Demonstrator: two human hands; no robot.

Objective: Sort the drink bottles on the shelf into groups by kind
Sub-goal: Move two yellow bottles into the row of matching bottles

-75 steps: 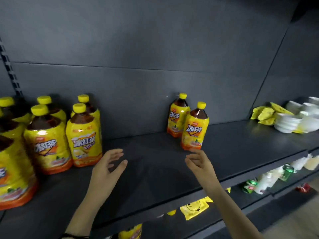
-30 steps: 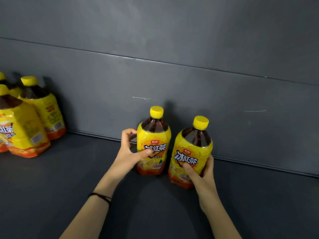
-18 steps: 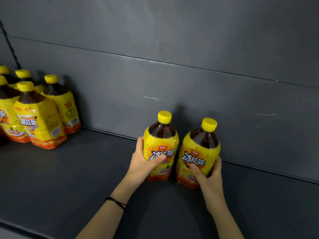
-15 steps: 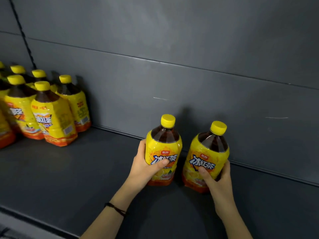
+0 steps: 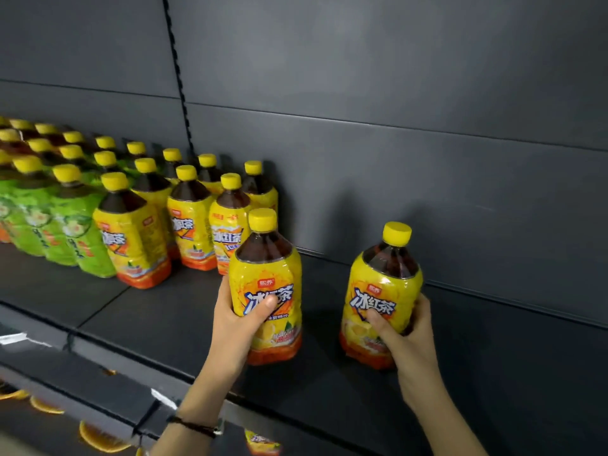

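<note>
Two yellow-labelled iced tea bottles with yellow caps are in my hands over the dark shelf point(image 5: 158, 327). My left hand point(image 5: 235, 327) grips the left bottle point(image 5: 266, 284), thumb across its label. My right hand point(image 5: 406, 340) grips the right bottle point(image 5: 383, 291) low on its body. The left bottle sits just right of a group of like yellow iced tea bottles point(image 5: 184, 222). Further left stands a group of green-labelled tea bottles point(image 5: 49, 222) with yellow caps. Whether the held bottles touch the shelf I cannot tell.
A dark back panel point(image 5: 427, 159) closes the shelf behind the bottles, with a slotted upright point(image 5: 177, 77) in it. The shelf's front edge point(image 5: 98, 390) runs below my wrists. Yellow packets point(image 5: 102, 439) show on the shelf below.
Both hands have carried their bottles leftward along the shelf, close to the yellow group. The view has swung left, bringing the green bottles in.
</note>
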